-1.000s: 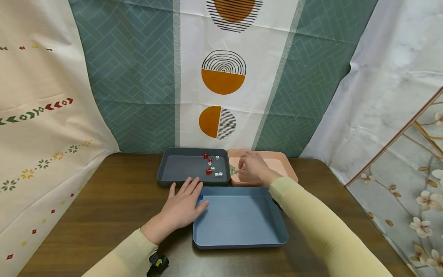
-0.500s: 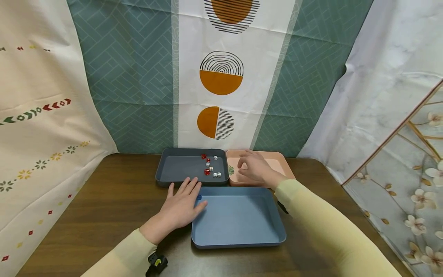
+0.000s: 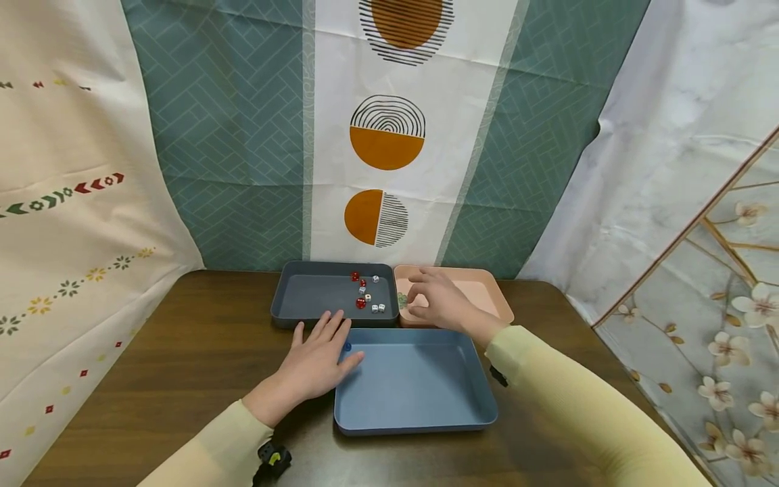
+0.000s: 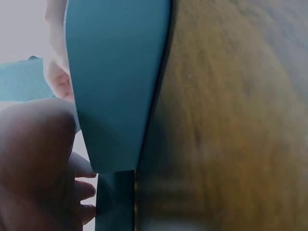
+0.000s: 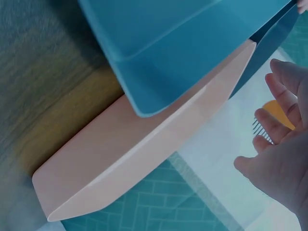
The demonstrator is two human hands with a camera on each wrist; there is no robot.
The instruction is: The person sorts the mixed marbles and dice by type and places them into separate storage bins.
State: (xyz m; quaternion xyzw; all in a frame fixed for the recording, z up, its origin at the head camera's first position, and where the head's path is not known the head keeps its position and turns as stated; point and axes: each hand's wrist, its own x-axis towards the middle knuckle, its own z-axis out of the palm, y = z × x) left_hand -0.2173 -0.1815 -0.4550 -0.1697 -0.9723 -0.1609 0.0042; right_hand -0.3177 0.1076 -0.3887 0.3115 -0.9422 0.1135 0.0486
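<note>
My right hand [image 3: 443, 297] hovers over the pink tray [image 3: 487, 287], thumb and forefinger parted beside a cluster of small green pieces [image 3: 402, 299] at its left side. In the right wrist view its fingers are loosely bent with nothing between them. My left hand [image 3: 316, 365] lies with fingers spread at the upper left corner of the blue tray [image 3: 416, 382]. Close to the left thumb and fingers, a small blue die [image 3: 347, 346] sits inside that corner.
Behind the left hand, the dark grey tray [image 3: 313, 294] holds several red dice [image 3: 360, 303] and white dice [image 3: 374, 308]. It stands left of the pink tray, and the blue tray is in front of both. All rest on a brown wooden table [image 3: 170, 365] before a patterned curtain [image 3: 243, 169].
The whole head view has slid slightly left. My right hand's thumb and forefinger have spread apart above the pink tray. The left hand keeps its place on the blue tray's corner.
</note>
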